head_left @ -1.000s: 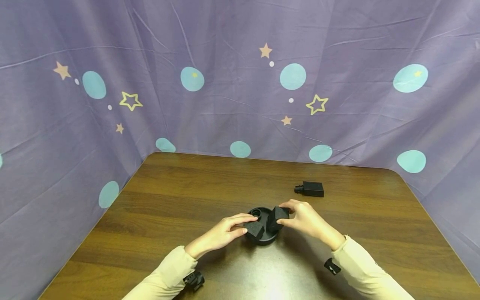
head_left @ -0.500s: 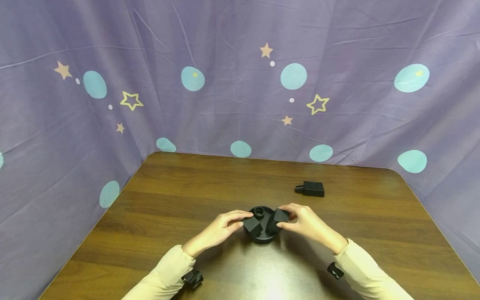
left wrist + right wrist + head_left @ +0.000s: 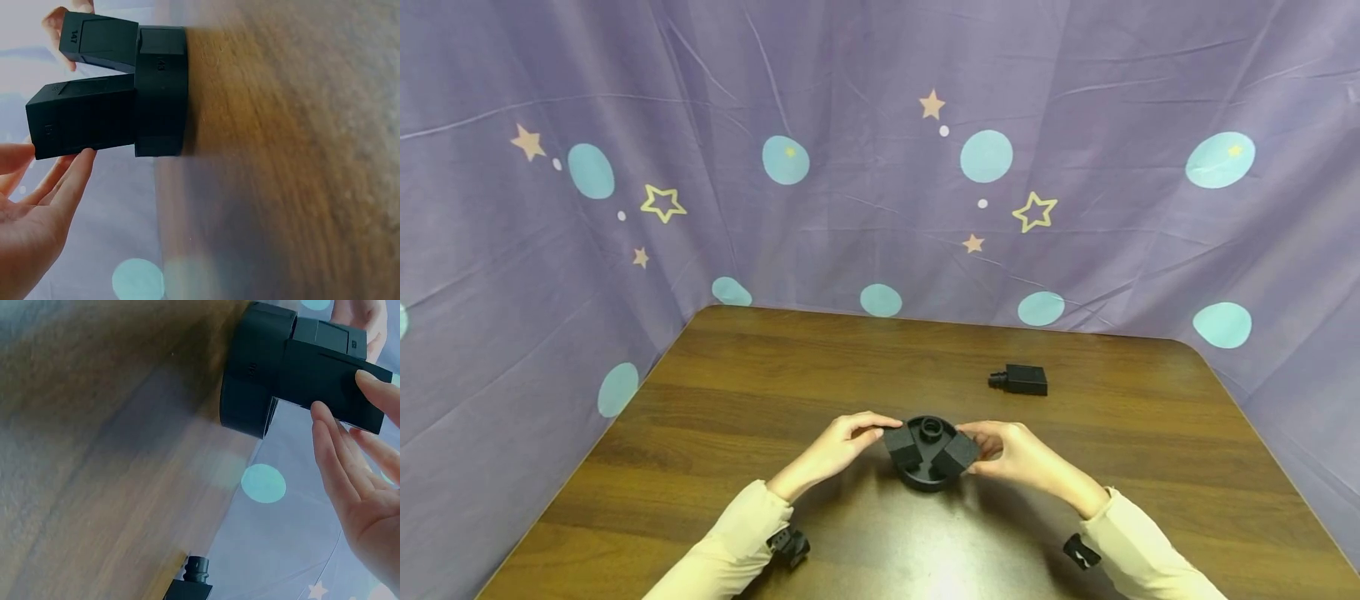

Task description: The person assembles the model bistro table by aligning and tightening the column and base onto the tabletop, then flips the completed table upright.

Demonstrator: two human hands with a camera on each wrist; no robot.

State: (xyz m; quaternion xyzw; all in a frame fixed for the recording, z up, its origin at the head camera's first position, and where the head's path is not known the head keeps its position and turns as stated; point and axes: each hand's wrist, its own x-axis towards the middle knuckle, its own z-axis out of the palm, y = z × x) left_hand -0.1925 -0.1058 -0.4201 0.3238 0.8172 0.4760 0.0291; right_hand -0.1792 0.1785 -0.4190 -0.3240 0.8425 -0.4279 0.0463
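Two black rectangular blocks stand in a shallow round black base, which rests on the table. My left hand holds the left block by its upper end, with fingertips against its side in the left wrist view. My right hand grips the right block; its thumb lies on one face and its fingers on another in the right wrist view. Between the blocks, at the far side of the base, a ring-shaped socket shows. The blocks' lower ends are hidden inside the base.
Another black block with a ribbed plug end lies farther back on the wooden table, right of the base. A purple curtain with stars and dots hangs behind the table's far edge.
The base has turned clockwise as seen from above; its socket has shifted to the right. Both blocks have swung round with it, and my right hand has moved slightly toward me.
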